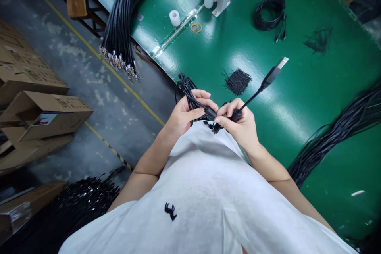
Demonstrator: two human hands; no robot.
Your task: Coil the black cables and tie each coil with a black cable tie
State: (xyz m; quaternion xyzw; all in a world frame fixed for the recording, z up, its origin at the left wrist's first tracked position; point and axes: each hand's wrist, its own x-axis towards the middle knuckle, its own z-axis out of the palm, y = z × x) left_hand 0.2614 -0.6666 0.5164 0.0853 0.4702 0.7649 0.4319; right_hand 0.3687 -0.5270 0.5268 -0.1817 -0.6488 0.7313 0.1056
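In front of my body, both hands hold a black USB cable (188, 86) folded into a loose bundle. My left hand (190, 112) is closed around the bundled loops, its thumb on a black cylindrical piece (210, 112) of the cable. My right hand (239, 121) is closed on the cable beside another dark cylinder (236, 115). From that hand a USB plug (275, 72) sticks up to the right, its metal end bare. Smaller black ends hang below, between the hands, partly hidden. Just beyond lies a pile of short black ties (238, 81) on the green table.
On the green table (297, 87) lie a coiled cable (270, 12), scattered ties (319, 40), a rubber band (196, 27) and a white tube piece (175, 18). Thick cable bundles hang off the left edge (122, 20) and lie at right (333, 135). Cardboard boxes (53, 113) stand left.
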